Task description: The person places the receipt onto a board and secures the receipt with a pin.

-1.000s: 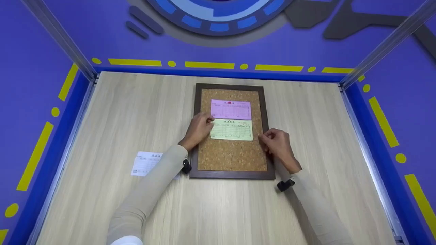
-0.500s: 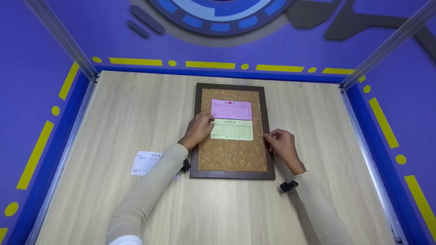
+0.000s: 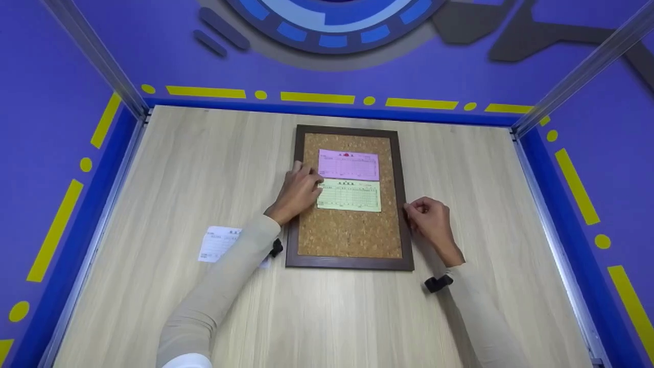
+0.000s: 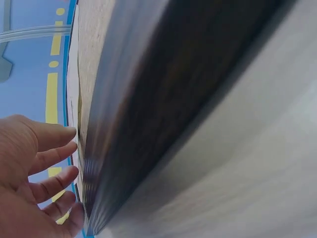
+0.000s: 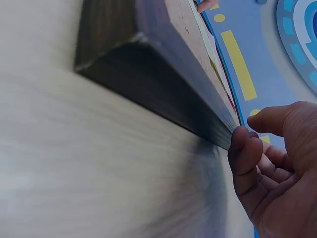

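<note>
On a brown-framed corkboard (image 3: pixel 347 232) lie two printed paper slips, a pink one (image 3: pixel 348 164) above a green one (image 3: pixel 349 195). The slips' edges meet or nearly meet. My left hand (image 3: pixel 299 189) reaches over the frame's left side, its fingertips at the left edges of both slips. In the left wrist view its fingers (image 4: pixel 52 186) are spread and slightly bent, tips against the board's surface. Beside the frame's right edge is my right hand (image 3: pixel 431 220), fingers loosely bent. The right wrist view shows a gap between its thumb (image 5: pixel 270 119) and forefinger, with nothing held.
A white printed slip (image 3: pixel 217 244) lies on the wooden table (image 3: pixel 337 317), partly hidden under the left forearm. Blue panels (image 3: pixel 327 76) with yellow marks enclose the back and sides, joined by metal posts (image 3: pixel 97 56).
My right hand has drawn right, from over the cork beside the green slip to the frame's outer edge. The left hand stays by the slips, its fingers spreading slightly. The slips stay put.
</note>
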Available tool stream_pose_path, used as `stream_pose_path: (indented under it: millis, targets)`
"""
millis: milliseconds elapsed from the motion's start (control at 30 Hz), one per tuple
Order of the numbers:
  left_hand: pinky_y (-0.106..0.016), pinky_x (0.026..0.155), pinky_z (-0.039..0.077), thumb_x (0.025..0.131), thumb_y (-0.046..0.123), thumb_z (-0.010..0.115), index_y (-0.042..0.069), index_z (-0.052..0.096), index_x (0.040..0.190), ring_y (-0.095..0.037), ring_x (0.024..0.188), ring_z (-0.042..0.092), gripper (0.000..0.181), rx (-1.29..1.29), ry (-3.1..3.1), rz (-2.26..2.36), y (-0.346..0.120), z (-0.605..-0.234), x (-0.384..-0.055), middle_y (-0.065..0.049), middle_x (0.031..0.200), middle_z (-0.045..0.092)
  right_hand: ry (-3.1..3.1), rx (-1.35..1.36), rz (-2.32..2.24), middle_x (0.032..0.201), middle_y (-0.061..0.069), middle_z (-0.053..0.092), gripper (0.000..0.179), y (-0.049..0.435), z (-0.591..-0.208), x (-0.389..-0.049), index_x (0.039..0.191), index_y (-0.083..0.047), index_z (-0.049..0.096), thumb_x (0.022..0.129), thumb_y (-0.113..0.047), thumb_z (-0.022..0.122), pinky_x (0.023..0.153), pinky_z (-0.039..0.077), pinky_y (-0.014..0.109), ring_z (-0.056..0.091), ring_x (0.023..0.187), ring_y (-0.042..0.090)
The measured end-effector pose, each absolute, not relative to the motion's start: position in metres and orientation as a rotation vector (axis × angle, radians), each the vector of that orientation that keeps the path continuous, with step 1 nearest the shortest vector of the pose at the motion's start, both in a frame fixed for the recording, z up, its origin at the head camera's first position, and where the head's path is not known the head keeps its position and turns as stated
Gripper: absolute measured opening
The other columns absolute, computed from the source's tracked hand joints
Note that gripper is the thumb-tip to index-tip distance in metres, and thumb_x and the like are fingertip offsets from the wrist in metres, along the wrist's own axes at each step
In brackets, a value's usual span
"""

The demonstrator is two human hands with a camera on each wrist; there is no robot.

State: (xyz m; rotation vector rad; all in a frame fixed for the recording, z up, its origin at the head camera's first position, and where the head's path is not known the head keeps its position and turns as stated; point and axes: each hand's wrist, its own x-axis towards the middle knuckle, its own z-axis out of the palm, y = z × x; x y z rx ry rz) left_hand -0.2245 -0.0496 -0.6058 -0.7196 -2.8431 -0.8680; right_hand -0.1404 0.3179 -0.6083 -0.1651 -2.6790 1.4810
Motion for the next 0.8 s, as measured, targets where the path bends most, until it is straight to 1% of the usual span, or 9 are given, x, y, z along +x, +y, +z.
stream_pose_path:
  millis: [33,133,200,300,367,533,700,800]
  targets:
    - [-0.061,0.102,0.045,0.1,0.01,0.074,-0.001,0.083,0.118,-0.038,0.125,0.051,0.022,-0.72,-2.866,-0.85,-0.049,-0.597,-0.22,-0.019,0.129,0.069,-2.676,-0.168,1.485,0.066,0.004,0.067,0.019,0.319,-0.608,-0.14,0.089,0.0,0.075,0.1,-0.014,0.081,0.04,0.042,0.02,0.058,0.048,0.011]
    - [-0.067,0.113,0.038,0.101,0.013,0.076,0.003,0.083,0.118,-0.039,0.137,0.047,0.021,-0.72,-2.894,-0.798,-0.049,-0.596,-0.221,-0.016,0.138,0.066,-2.669,-0.175,1.48,0.067,0.004,0.067,0.018,0.321,-0.608,-0.138,0.089,-0.001,0.075,0.101,-0.014,0.08,0.041,0.042,0.021,0.057,0.049,0.011]
    - [-0.074,0.119,0.032,0.1,0.014,0.077,0.004,0.083,0.117,-0.04,0.143,0.044,0.021,-0.725,-2.904,-0.783,-0.05,-0.596,-0.221,-0.015,0.143,0.066,-2.658,-0.17,1.473,0.067,0.005,0.067,0.018,0.322,-0.608,-0.137,0.089,-0.001,0.075,0.101,-0.014,0.08,0.041,0.043,0.021,0.057,0.049,0.011]
    - [-0.083,0.121,0.024,0.1,0.018,0.078,0.005,0.083,0.119,-0.042,0.15,0.043,0.023,-0.731,-2.919,-0.789,-0.05,-0.596,-0.22,-0.015,0.148,0.064,-2.64,-0.149,1.456,0.069,0.005,0.067,0.017,0.325,-0.608,-0.135,0.09,0.0,0.076,0.101,-0.013,0.08,0.042,0.046,0.021,0.058,0.05,0.011]
    - [-0.084,0.121,0.021,0.101,0.02,0.079,0.005,0.082,0.121,-0.042,0.152,0.042,0.026,-0.729,-2.933,-0.813,-0.051,-0.596,-0.22,-0.015,0.151,0.063,-2.628,-0.137,1.456,0.071,0.007,0.068,0.016,0.326,-0.609,-0.134,0.091,0.0,0.076,0.101,-0.012,0.08,0.044,0.048,0.021,0.06,0.051,0.012]
    - [-0.083,0.122,0.022,0.102,0.023,0.078,0.003,0.081,0.127,-0.041,0.155,0.04,0.031,-0.722,-2.949,-0.866,-0.053,-0.596,-0.219,-0.015,0.157,0.059,-2.594,-0.142,1.491,0.076,0.011,0.069,0.013,0.33,-0.612,-0.13,0.095,0.0,0.077,0.101,-0.011,0.08,0.046,0.049,0.021,0.061,0.056,0.013]
    - [-0.083,0.122,0.02,0.102,0.026,0.079,0.001,0.08,0.129,-0.046,0.162,0.031,0.036,-0.722,-2.961,-0.913,-0.055,-0.599,-0.218,-0.018,0.164,0.054,-2.549,-0.149,1.513,0.078,0.015,0.071,0.012,0.333,-0.614,-0.127,0.098,0.001,0.078,0.101,-0.01,0.081,0.049,0.049,0.017,0.063,0.06,0.015]
    - [-0.085,0.122,0.019,0.102,0.027,0.079,0.001,0.079,0.13,-0.049,0.163,0.026,0.038,-0.726,-2.963,-0.955,-0.056,-0.6,-0.217,-0.02,0.165,0.051,-2.516,-0.157,1.495,0.08,0.018,0.073,0.011,0.334,-0.616,-0.127,0.1,0.004,0.079,0.099,-0.007,0.082,0.053,0.048,0.015,0.065,0.062,0.016]
